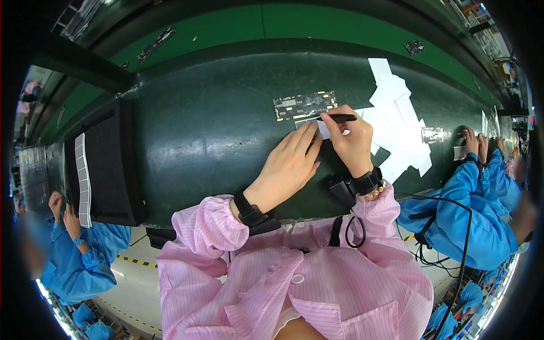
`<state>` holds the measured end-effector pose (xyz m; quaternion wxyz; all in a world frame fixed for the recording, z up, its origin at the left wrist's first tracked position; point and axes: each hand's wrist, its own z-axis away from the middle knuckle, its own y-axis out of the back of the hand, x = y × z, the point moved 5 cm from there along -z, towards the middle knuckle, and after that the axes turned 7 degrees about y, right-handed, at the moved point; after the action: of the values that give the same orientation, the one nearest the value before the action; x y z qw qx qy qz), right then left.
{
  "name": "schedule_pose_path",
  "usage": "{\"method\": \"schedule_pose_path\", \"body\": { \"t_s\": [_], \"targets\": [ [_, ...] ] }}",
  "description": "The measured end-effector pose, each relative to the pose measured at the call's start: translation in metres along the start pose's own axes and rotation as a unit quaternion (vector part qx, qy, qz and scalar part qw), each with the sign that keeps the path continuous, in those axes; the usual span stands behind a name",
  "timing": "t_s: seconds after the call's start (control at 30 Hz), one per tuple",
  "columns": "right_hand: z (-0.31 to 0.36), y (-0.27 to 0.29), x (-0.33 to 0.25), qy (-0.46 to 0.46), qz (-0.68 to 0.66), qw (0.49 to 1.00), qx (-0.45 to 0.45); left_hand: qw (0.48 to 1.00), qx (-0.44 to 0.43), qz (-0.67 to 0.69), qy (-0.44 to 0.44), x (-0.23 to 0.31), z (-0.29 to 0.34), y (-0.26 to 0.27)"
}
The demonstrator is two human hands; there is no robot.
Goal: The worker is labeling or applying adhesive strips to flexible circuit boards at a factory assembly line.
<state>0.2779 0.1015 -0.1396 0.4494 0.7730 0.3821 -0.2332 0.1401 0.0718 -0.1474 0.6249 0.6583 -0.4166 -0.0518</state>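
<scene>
In my right hand [352, 139] a slim black pen [344, 118] is pinched between thumb and fingers, lying nearly level. Its tip is over a small white paper slip [323, 129]. My left hand [288, 164] rests flat on the dark green tabletop, fingers stretched out, with the fingertips on that slip. Part of the slip is hidden under both hands. Just beyond the fingertips lies a dark circuit board [305, 106] with pale and gold parts. Right of my right hand spreads a loose heap of white paper slips [396, 122].
A black tray [107, 164] with a strip of grey labels [83, 178] stands at the left. Another board [433, 135] lies right of the heap. More boards [156, 45] lie on the green strip behind. People in blue work on both sides. A black cable [468, 238] hangs at right.
</scene>
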Motion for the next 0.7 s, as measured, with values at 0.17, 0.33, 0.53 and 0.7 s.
{"method": "schedule_pose_path", "body": {
  "t_s": [0.17, 0.33, 0.53, 0.7],
  "targets": [
    [0.0003, -0.0016, 0.0001, 0.015, 0.030, 0.999, -0.009, 1.000, 0.003, 0.001, -0.005, -0.0019, -0.0009, -0.0014],
    [-0.0005, -0.0001, -0.0041, 0.023, 0.025, 0.999, 0.009, 1.000, 0.003, 0.007, 0.000, -0.0028, -0.0020, 0.0008],
    [-0.0011, 0.0022, -0.0044, 0.005, 0.002, 1.000, 0.013, 1.000, 0.009, 0.011, -0.002, -0.0027, -0.0020, -0.0006],
    [-0.0028, 0.0044, -0.0001, -0.016, -0.024, 0.999, 0.028, 1.000, 0.007, 0.002, -0.001, -0.0018, -0.0012, 0.0012]
  ]
}}
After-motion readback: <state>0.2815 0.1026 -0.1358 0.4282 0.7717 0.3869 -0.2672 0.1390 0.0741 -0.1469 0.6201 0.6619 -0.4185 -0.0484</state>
